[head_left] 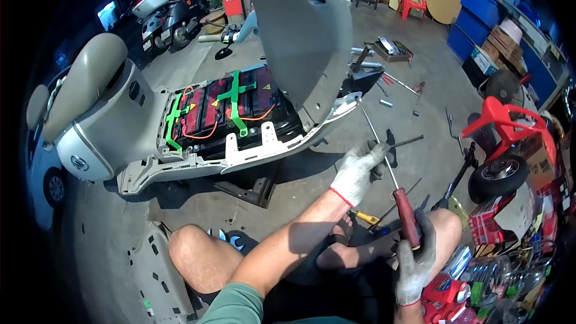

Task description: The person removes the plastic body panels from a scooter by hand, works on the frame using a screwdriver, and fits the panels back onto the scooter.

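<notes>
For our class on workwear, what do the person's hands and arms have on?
The left hand wears a whitish glove with a red-edged cuff; the right hand wears one greyer in front, paler toward the wrist. The left forearm is bare below a green sleeve.

From the left grip (356, 175), bare floor (437, 107) lies free toward two o'clock, beyond a dark rod (411, 140), up to the red stool (510, 119), while the scooter (255, 157) blocks ten to eleven, the wheel (499, 172) three, and the screwdriver (407, 213) crosses twelve to five.
</notes>
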`<action>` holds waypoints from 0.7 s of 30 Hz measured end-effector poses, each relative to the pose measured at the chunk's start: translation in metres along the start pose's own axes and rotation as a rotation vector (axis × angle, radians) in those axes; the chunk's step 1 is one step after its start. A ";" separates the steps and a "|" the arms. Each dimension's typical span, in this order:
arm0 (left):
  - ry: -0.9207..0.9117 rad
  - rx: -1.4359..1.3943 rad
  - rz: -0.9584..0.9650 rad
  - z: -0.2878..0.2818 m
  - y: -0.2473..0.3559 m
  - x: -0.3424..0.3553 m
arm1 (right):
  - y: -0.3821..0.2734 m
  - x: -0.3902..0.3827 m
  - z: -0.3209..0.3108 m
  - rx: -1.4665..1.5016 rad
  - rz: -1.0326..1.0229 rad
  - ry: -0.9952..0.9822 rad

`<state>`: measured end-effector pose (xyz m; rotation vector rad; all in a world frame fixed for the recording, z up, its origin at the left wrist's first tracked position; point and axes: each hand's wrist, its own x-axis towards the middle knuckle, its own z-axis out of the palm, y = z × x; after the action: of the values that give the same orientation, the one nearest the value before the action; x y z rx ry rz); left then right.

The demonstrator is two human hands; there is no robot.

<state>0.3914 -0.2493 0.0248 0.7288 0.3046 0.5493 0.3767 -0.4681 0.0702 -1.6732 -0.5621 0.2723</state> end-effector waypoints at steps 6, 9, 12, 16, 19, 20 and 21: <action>0.000 -0.017 0.008 0.000 0.005 0.000 | -0.004 0.001 0.003 0.955 0.638 0.157; 0.001 -0.010 0.010 0.001 0.007 0.000 | -0.006 0.001 0.007 0.277 0.071 -0.059; -0.013 -0.044 0.022 0.000 0.005 0.002 | -0.004 -0.001 0.011 0.277 0.056 -0.047; 0.032 -0.049 0.010 -0.002 0.009 0.001 | 0.004 -0.001 -0.002 0.828 0.483 -0.086; 0.014 0.000 0.020 -0.003 0.008 0.002 | -0.005 0.001 0.011 0.195 0.066 -0.061; 0.028 0.007 0.025 -0.001 0.009 0.000 | -0.004 0.000 0.010 0.191 0.102 -0.039; 0.043 0.016 0.029 0.000 0.010 0.000 | -0.002 0.000 0.010 0.189 0.138 -0.019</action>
<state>0.3875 -0.2435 0.0322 0.7383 0.3388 0.5908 0.3711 -0.4591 0.0706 -1.5289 -0.4213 0.4292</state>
